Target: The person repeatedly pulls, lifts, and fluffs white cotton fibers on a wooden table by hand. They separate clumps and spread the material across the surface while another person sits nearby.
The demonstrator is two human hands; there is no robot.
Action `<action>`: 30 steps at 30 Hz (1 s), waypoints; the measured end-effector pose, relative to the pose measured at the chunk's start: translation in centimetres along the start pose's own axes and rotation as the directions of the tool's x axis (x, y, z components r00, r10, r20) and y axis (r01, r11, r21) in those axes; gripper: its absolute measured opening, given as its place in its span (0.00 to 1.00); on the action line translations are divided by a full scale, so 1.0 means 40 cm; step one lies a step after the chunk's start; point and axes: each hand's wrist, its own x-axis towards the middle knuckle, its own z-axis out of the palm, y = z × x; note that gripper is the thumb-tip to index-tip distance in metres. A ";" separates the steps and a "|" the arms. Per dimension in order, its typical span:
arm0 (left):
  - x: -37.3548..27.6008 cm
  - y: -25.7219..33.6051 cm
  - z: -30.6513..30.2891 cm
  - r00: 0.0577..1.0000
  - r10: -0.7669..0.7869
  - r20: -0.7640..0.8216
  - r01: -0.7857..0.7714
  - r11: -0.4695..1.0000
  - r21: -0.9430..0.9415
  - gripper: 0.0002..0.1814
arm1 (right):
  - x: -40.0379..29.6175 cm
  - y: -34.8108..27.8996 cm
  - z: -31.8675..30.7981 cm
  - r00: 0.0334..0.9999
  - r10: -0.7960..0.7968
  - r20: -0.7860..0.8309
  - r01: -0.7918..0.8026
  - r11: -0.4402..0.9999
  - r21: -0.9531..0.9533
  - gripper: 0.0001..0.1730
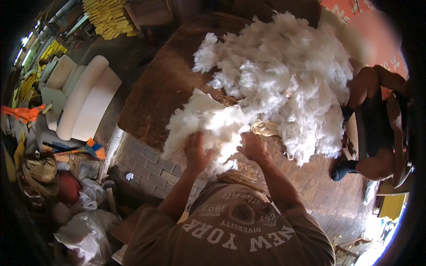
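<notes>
A flattened layer of white fiber stuffing (189, 116) lies before me at the near edge of a worn brown wooden table (146, 103). My left hand (197, 151) rests on this layer with fingers spread. At the layer's right side is my right hand (254, 145), its fingertips touching the fluff; whether they pinch any of it is unclear. A folded piece of cream fabric (265, 128) lies just beyond my right hand. Farther back and to the right, a large loose heap of the same white stuffing (283, 66) covers much of the table.
Another person (372, 133) sits at the table's right side, beside the heap. A cream upholstered armchair (83, 96) stands on the left. Plastic bags (86, 236) and a red round object (68, 187) are at lower left. Brick paving (146, 166) shows below the table's edge.
</notes>
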 end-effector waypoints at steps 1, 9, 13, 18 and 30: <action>-0.018 -0.008 0.024 0.998 0.049 0.035 -0.048 0.998 -0.031 0.43 | -0.017 -0.021 -0.056 0.990 0.042 0.132 -0.045 0.999 0.016 0.32; -0.077 0.130 0.018 0.931 0.200 0.307 -0.172 0.978 -0.116 0.38 | 0.048 -0.231 -0.138 0.810 -0.433 -0.395 0.339 0.896 -0.287 0.56; -0.095 0.130 -0.008 0.955 0.211 0.211 -0.174 0.968 -0.181 0.37 | 0.090 -0.107 -0.053 0.867 -0.395 -0.303 0.360 0.918 -0.167 0.44; -0.007 0.153 -0.100 0.998 0.051 -0.039 -0.050 0.999 0.011 0.44 | 0.068 -0.061 -0.078 0.784 -0.427 -0.451 0.487 0.873 0.020 0.23; 0.083 -0.032 0.096 0.960 -0.140 0.243 0.083 0.970 0.230 0.31 | -0.102 -0.027 -0.183 0.871 -0.272 -0.410 0.404 0.870 0.281 0.08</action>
